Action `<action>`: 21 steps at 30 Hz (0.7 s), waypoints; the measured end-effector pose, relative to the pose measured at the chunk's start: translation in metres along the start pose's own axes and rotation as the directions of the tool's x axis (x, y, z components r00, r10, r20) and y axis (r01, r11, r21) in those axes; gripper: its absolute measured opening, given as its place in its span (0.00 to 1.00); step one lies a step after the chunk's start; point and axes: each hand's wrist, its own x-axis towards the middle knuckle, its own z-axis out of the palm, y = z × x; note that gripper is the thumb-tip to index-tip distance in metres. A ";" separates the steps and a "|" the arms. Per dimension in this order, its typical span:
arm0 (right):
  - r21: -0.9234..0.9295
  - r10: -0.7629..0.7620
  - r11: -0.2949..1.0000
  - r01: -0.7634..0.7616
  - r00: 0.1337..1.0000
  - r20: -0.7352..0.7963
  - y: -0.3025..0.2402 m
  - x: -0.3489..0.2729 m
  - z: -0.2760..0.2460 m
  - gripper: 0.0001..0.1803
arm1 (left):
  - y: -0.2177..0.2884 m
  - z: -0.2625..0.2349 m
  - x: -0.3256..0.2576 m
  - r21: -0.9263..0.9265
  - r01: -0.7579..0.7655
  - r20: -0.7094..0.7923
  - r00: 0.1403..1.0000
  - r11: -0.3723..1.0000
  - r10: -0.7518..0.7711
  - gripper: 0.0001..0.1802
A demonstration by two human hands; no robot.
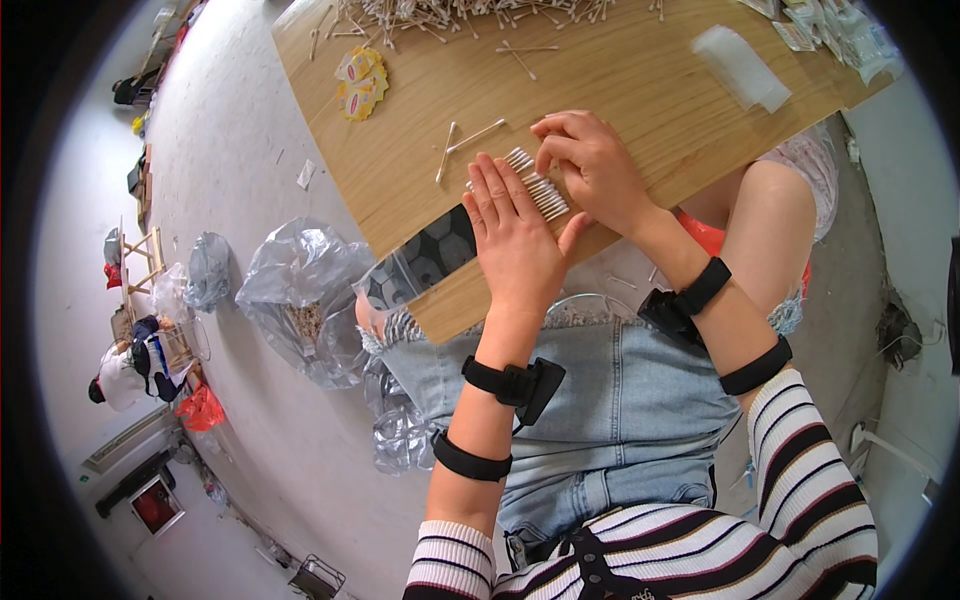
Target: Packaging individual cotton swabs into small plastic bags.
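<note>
Two hands on row of cotton swabs [535, 187] near tabletop [620, 80] front edge: left hand [515, 235] flat, fingers spread, pressing row; right hand [590, 165] curled over far end, fingertips touching swabs, no clamped grip.

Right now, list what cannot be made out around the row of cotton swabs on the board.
- Row of cotton swabs, head view: its near end is hidden under the left hand, so no count.
- Right hand fingertips: curled down, contact unclear.
- Swab pile: cut off by the top edge.
- Packets at the wooden board corner: blurred, too small to identify.
</note>
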 end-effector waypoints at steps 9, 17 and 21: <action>0.016 0.031 0.999 -0.030 0.999 -0.044 -0.001 0.001 0.003 0.05 | 0.000 0.000 -0.001 -0.002 -0.014 0.002 1.000 1.000 0.014 0.56; 0.002 0.034 0.999 -0.034 0.998 -0.045 0.000 0.000 0.004 0.05 | 0.001 0.001 -0.002 -0.010 -0.029 0.005 1.000 1.000 0.030 0.55; 0.008 0.023 1.000 -0.022 0.999 -0.040 -0.001 0.001 0.003 0.04 | 0.001 0.001 -0.002 -0.020 -0.028 0.002 1.000 0.999 0.028 0.55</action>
